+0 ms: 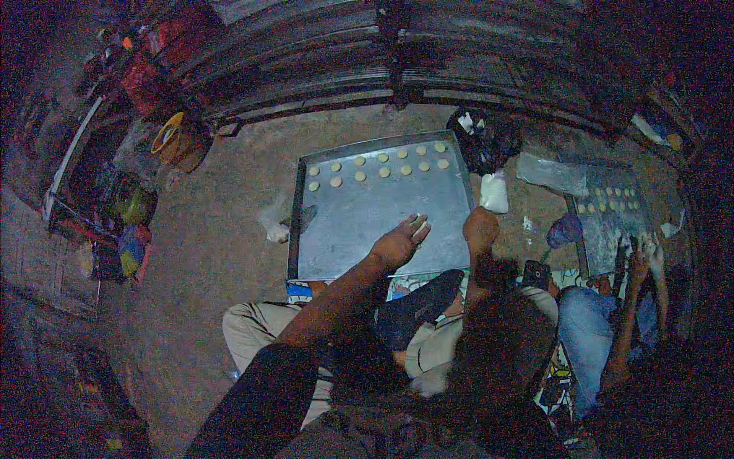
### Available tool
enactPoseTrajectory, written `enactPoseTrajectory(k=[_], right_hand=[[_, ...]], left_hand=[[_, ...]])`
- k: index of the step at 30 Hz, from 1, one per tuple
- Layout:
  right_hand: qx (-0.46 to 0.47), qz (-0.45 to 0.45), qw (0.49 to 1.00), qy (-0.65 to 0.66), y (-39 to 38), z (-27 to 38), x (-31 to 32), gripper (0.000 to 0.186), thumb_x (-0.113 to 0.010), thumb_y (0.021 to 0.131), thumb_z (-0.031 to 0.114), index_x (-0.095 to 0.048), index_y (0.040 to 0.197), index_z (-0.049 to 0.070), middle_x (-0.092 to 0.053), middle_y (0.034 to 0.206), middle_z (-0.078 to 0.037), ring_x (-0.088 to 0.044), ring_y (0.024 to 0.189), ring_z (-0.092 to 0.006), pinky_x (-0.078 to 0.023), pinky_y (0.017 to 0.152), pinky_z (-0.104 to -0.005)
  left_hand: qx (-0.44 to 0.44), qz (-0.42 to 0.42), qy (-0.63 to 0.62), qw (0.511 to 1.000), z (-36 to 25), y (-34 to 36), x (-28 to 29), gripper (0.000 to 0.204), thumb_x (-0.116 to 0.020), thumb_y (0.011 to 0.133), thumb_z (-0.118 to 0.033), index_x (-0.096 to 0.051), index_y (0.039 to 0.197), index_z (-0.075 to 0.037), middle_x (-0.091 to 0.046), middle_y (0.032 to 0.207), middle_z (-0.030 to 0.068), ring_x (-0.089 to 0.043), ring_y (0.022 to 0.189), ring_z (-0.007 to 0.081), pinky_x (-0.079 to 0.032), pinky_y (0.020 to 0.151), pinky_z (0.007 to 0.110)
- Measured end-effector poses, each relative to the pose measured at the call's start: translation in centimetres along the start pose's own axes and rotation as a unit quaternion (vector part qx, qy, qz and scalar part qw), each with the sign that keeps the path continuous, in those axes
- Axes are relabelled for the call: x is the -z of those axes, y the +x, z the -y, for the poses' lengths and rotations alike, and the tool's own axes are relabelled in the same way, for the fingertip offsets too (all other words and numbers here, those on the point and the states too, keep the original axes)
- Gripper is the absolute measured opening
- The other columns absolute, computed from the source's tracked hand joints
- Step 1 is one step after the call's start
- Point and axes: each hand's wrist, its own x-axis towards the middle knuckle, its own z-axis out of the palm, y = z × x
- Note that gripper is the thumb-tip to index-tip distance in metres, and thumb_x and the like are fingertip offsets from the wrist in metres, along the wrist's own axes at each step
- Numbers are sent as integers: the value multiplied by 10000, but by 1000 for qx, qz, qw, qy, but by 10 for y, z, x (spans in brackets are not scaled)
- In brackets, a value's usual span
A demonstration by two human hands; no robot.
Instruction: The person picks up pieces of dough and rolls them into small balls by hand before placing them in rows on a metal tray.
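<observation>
A large metal baking tray (344, 237) lies in front of me, with two rows of small round pale dough pieces (384, 158) along its far side. My left hand (401, 241) is over the tray's near right part, fingers stretched out and slightly apart, with pale fingertips. At the tray's right edge, my right hand (481, 228) is closed like a fist. Just beyond it is a bulging white bag (495, 194), which the hand overlaps or touches; what lies inside the fist is hidden.
To the right, a co-worker's pale-coated hands (646, 249) are at a second tray (592, 249) with dough pieces. A black plastic bag (485, 141), a clear plastic bag (550, 174), a purple bundle (564, 229) and a dark phone (537, 273) lie between. A yellow-rimmed bucket (182, 141) stands far left.
</observation>
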Motion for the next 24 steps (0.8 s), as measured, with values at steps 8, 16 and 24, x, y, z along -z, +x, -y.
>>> enactPoseTrajectory(k=[8,16,24], right_hand=[[21,4,1000,19,-5,13,21,203,-559,913,218,-696,972,80,-706,910,-128,-709,797,-301,-575,655,-462],[11,-3,1000,17,-3,1,21,211,-547,919,213,-692,984,74,-704,927,-134,-708,815,-305,-575,679,-461],[21,1,1000,10,3,-7,30,219,-535,926,208,-688,996,69,-703,943,-140,-707,834,-309,-575,704,-460]], left_hand=[[1,15,-17,1000,7,2,36,588,-479,951,-119,-280,1482,34,-211,1565,296,-267,1436,454,-235,1168,563],[-26,-127,6,992,-8,81,49,695,-556,939,-422,-328,1500,-81,-180,1605,219,-196,1477,404,-131,1191,576],[23,-33,22,999,4,95,-4,812,-417,943,-643,-212,1567,-165,-44,1632,216,-63,1512,376,-40,1190,602]])
